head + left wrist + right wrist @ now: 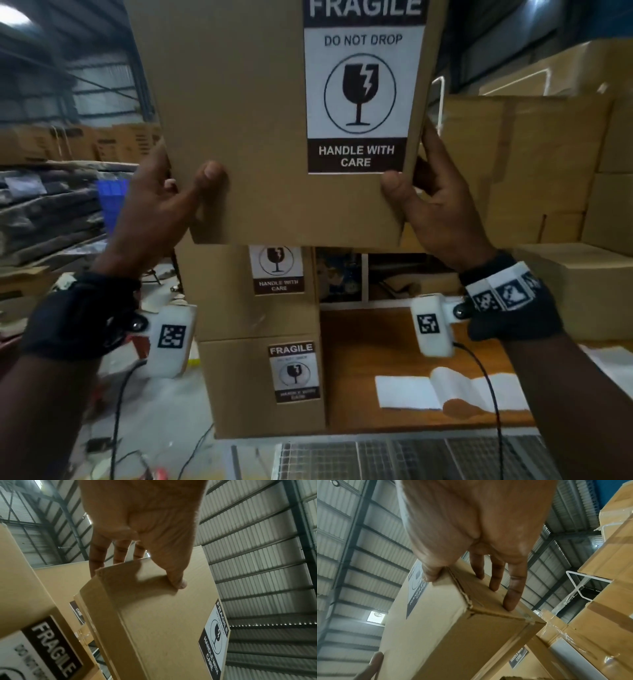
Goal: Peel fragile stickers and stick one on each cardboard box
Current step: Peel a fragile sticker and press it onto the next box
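Left hand: left hand [161, 209] clamps the lower left corner of the raised cardboard box [253, 113]; thumb on the front face, fingers [97, 559] wrapped behind the left side.
Right hand: right hand [442, 212] clamps the lower right corner of the same box; thumb on the front face just below the sticker, fingers [513, 588] lying flat along the right side panel.
Held box: lifted in the air between both hands, front face toward the head camera, above the stack.
Sticker on held box: fragile sticker [361, 89] stuck flat on the front, toward the right edge; reads FRAGILE, DO NOT DROP, HANDLE WITH CARE, with a broken-glass symbol.
Stack below: two cardboard boxes, upper stacked box [246, 291] on lower stacked box [239, 387], standing at the left end of the wooden table [376, 335]; each carries its own fragile sticker on the front.
Table: white backing sheets [411, 390] lie on it, right of the stack, one edge curled up.
Surroundings: more cardboard cartons [534, 154] piled behind and to the right; corrugated warehouse roof [257, 547] overhead.
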A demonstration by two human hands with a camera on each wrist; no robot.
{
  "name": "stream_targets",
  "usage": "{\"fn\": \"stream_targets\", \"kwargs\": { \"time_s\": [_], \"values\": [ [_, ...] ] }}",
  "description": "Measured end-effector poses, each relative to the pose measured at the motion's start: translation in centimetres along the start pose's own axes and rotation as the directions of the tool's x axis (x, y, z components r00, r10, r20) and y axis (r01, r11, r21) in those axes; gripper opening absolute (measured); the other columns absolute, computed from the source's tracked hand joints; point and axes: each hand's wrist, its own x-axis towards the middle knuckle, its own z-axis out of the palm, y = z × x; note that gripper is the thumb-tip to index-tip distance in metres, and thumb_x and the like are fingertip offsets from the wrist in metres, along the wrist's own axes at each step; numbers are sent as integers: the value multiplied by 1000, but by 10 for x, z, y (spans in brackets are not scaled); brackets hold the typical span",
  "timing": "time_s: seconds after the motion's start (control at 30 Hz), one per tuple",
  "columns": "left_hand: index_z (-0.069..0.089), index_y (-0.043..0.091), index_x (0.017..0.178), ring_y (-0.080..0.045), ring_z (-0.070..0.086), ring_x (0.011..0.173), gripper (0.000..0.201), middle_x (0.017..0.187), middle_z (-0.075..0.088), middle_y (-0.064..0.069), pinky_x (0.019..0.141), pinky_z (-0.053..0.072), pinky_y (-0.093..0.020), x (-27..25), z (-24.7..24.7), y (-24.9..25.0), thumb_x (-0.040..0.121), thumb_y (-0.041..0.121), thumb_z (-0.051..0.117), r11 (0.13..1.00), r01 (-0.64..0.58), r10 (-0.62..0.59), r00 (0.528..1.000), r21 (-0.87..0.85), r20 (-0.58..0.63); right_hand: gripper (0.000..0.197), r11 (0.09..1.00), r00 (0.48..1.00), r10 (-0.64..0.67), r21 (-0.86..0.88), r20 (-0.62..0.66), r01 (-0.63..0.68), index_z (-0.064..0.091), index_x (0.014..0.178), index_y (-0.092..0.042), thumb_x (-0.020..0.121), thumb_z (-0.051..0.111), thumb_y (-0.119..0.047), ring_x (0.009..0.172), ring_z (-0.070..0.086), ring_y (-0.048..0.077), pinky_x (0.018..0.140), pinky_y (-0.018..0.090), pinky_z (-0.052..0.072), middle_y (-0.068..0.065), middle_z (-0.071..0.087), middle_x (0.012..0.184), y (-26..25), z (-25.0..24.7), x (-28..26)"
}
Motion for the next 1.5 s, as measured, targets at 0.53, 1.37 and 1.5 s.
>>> {"fn": "stream_targets", "kwargs": {
  "time_s": [0.53,1.37,1.5],
  "values": [
    [50,13,140,4,65,105,42,121,65,11,80,54,-14,39,-56,-95,102,26,59,992,104,-110,991,-74,-81,80,997,995,51,50,80,-55,18,160,-33,96,63,-47,130,58,19,94,51,57,-2,54,148,50,107,71],
    [58,12,137,1,65,107,33,115,72,17,90,54,-22,6,-34,-175,110,19,42,955,293,-292,956,-52,27,59,956,957,286,62,40,-288,45,151,-29,98,60,-48,118,65,9,102,45,54,-7,67,132,142,133,33],
    [57,14,141,-16,62,121,36,134,66,-3,106,50,-45,2,-35,-189,110,25,43,961,255,-264,961,-107,-76,62,954,957,285,79,49,-288,47,150,-30,94,63,-51,118,66,11,100,45,55,-7,67,132,138,138,36]
  ]
}}
